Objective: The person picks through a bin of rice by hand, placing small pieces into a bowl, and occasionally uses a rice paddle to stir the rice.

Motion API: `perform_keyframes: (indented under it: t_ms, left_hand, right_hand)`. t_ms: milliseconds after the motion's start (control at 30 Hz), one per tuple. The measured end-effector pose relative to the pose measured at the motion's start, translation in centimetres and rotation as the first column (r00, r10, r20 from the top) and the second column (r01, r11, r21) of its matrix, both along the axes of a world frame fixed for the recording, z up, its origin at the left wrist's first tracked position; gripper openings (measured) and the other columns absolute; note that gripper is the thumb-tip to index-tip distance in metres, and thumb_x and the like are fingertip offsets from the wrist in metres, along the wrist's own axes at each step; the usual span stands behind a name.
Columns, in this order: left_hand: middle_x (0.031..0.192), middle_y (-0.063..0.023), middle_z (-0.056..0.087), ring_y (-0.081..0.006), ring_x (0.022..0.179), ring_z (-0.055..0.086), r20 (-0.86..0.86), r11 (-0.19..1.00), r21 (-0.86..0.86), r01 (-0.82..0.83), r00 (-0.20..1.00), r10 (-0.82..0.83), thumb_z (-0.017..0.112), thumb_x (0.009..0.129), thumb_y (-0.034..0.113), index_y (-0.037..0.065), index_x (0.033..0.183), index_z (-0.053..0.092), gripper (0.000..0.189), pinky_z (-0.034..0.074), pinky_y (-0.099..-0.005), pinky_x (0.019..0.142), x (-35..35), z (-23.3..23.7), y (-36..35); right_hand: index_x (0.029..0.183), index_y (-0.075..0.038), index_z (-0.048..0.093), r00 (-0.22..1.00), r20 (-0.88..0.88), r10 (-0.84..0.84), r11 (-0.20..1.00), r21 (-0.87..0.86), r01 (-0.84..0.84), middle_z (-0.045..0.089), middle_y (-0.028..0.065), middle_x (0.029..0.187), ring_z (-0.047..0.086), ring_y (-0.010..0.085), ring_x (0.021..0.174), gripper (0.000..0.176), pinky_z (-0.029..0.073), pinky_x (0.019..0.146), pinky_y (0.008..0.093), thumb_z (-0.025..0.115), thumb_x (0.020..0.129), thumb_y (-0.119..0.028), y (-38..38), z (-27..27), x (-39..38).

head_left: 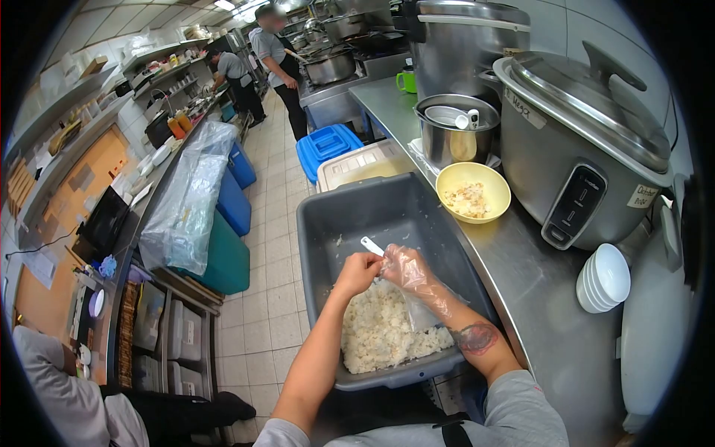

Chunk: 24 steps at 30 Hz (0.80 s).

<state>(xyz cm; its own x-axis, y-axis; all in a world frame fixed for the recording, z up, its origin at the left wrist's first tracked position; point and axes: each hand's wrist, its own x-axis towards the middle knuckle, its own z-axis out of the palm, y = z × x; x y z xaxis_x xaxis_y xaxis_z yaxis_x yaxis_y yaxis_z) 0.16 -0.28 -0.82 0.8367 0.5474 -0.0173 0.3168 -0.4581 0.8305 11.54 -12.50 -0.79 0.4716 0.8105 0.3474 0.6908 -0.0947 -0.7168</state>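
My right hand wears a clear plastic glove and is closed around a white-handled utensil, whose other end is hidden. My bare left hand is closed, its fingertips meeting the gloved hand near the handle. What those fingers pinch is hidden. Both hands are over a deep grey plastic tub. Cooked white rice is heaped in the near part of the tub, below my wrists. Loose glove plastic hangs from the right wrist above the rice.
On the steel counter at right stand a yellow bowl with food bits, a steel pot, a large rice cooker and stacked white bowls. Blue bins line the left. Other people stand behind and at lower left.
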Motion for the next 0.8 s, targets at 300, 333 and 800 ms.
perform_keyframes:
  t_ms: [300,333,800]
  left_hand:
    - [0.073,-0.0122,0.069,-0.0161,0.066,0.066,0.0,1.0,0.008,0.01,1.0,-0.01,0.06,0.087,0.013,-0.005,0.097,0.07,0.022,0.05,-0.0306,0.062,0.1,0.2,-0.2]
    - [0.072,-0.0119,0.069,-0.0158,0.065,0.065,0.002,1.0,0.005,0.007,1.0,-0.007,0.06,0.087,0.013,-0.005,0.097,0.07,0.022,0.05,-0.0304,0.062,0.1,0.2,-0.2]
    - [0.069,-0.0103,0.068,-0.0148,0.062,0.063,0.001,1.0,0.02,0.006,1.0,-0.006,0.058,0.088,0.016,-0.004,0.091,0.07,0.023,0.048,-0.0308,0.06,0.0,0.4,-0.5]
  right_hand:
    - [0.082,-0.001,0.06,0.993,0.1,-0.06,0.998,0.016,0.058,0.065,0.02,0.074,0.065,0.0379,0.073,0.024,0.052,0.065,0.0423,0.072,0.071,-0.018,0.7,-1.0,0.0]
    - [0.081,-0.002,0.06,0.992,0.105,-0.068,0.998,0.02,0.066,0.064,0.0199,0.074,0.065,0.0378,0.072,0.023,0.052,0.064,0.0425,0.072,0.071,-0.019,0.7,-1.0,0.0]
    - [0.076,0.0,0.063,0.995,0.036,-0.091,0.992,0.088,0.088,0.064,0.0217,0.071,0.065,0.0366,0.067,0.016,0.051,0.061,0.041,0.066,0.076,-0.016,0.9,-1.2,0.4]
